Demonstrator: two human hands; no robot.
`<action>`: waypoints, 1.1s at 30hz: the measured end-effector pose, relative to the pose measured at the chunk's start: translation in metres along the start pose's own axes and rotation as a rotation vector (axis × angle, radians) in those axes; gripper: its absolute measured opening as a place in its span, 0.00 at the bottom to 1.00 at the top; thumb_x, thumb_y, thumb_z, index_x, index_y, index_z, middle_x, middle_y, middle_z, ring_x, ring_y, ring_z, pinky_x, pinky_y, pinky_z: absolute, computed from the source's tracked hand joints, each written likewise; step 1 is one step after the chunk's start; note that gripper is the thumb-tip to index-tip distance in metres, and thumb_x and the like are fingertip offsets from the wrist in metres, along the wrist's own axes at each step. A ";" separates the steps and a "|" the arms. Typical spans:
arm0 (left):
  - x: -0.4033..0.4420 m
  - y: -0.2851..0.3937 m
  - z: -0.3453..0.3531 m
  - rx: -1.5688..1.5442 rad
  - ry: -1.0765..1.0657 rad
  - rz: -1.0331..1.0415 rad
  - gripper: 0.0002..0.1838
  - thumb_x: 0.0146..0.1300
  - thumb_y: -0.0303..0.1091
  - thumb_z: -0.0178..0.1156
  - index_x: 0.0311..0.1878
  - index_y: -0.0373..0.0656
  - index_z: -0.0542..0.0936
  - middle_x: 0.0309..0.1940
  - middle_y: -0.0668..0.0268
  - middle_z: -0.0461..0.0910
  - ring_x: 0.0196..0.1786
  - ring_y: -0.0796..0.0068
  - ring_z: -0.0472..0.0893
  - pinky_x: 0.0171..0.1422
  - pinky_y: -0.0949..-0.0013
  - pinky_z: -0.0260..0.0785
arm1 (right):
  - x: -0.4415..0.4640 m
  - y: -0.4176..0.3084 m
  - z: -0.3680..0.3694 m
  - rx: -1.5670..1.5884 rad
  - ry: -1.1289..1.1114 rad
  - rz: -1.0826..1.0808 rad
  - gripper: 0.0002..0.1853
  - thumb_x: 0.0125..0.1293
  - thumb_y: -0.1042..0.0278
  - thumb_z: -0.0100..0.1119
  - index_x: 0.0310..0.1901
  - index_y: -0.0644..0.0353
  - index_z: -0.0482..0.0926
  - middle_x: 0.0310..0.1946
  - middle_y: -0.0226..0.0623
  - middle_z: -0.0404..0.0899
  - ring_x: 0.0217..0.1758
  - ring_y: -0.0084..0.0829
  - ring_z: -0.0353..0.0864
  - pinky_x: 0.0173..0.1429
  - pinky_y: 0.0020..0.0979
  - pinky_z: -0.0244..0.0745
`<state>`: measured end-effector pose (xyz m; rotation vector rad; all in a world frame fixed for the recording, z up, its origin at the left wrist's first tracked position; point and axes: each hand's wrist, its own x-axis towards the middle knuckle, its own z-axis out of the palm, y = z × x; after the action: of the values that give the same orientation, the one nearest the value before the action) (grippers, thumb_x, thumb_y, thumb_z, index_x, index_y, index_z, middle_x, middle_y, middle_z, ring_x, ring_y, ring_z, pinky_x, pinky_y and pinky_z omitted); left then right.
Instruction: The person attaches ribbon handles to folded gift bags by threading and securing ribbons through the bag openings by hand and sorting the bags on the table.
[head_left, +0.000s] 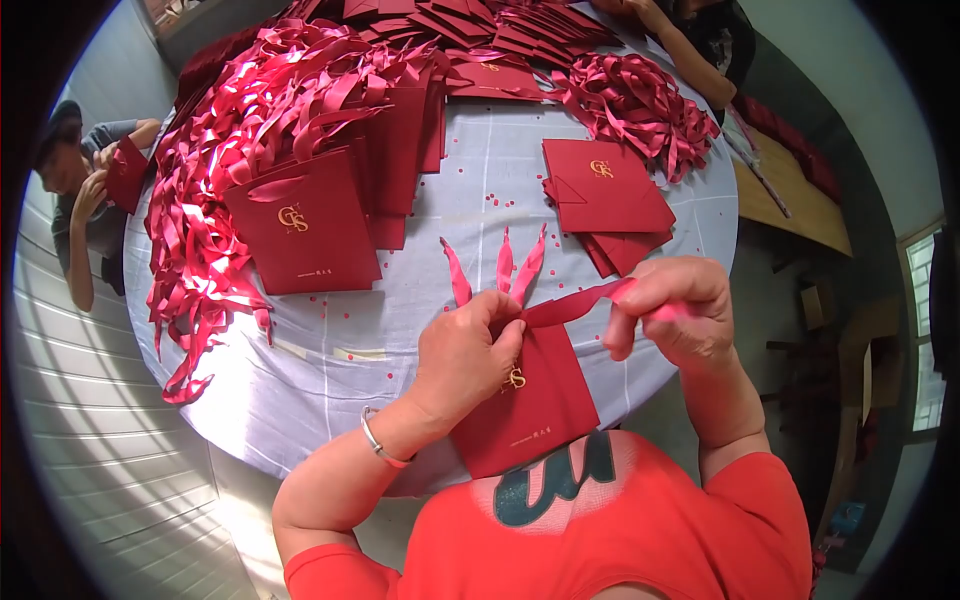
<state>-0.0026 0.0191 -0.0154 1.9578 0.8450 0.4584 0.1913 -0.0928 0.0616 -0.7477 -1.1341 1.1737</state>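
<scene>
A red paper gift bag (545, 405) with gold lettering lies flat at the table's near edge, against my body. My left hand (465, 350) is closed on its top edge, thumb and fingers pinching the bag where a ribbon comes out. That dark pink ribbon (570, 305) stretches to the right into my right hand (682, 310), which is closed around its far part. Three pointed ribbon ends (505, 260) stick up beyond my left fingers. My left thumb and fingers cover part of the gold logo.
Finished-looking bags with ribbons (305, 225) pile up on the left. A loose ribbon heap (640, 110) and a stack of flat bags (610, 190) lie at the right. Small red dots are scattered over the pale tablecloth (400, 300). Two other people work at the table's left and far right.
</scene>
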 end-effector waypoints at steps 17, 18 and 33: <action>-0.005 0.000 -0.019 0.302 -0.062 0.336 0.12 0.57 0.25 0.64 0.46 0.41 0.81 0.36 0.57 0.85 0.38 0.51 0.83 0.45 0.55 0.73 | 0.019 0.019 0.007 -0.977 0.002 -0.146 0.10 0.64 0.83 0.64 0.47 0.66 0.84 0.35 0.39 0.83 0.34 0.29 0.84 0.37 0.27 0.79; -0.004 0.000 -0.019 0.253 -0.067 0.308 0.12 0.57 0.25 0.63 0.46 0.41 0.81 0.36 0.56 0.86 0.38 0.51 0.83 0.46 0.55 0.74 | 0.018 0.029 0.007 -1.019 -0.002 -0.170 0.10 0.64 0.84 0.64 0.46 0.66 0.85 0.34 0.39 0.82 0.33 0.29 0.83 0.35 0.27 0.78; 0.011 -0.009 -0.083 0.038 -0.369 0.275 0.11 0.58 0.22 0.66 0.45 0.40 0.83 0.34 0.64 0.88 0.31 0.73 0.86 0.36 0.69 0.76 | 0.007 0.058 0.004 -0.979 -0.101 0.060 0.07 0.63 0.82 0.65 0.42 0.65 0.84 0.37 0.39 0.82 0.36 0.33 0.83 0.39 0.28 0.78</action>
<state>-0.0493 0.0801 0.0179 2.1171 0.3550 0.2262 0.1689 -0.0713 0.0119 -1.4692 -1.7971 0.6495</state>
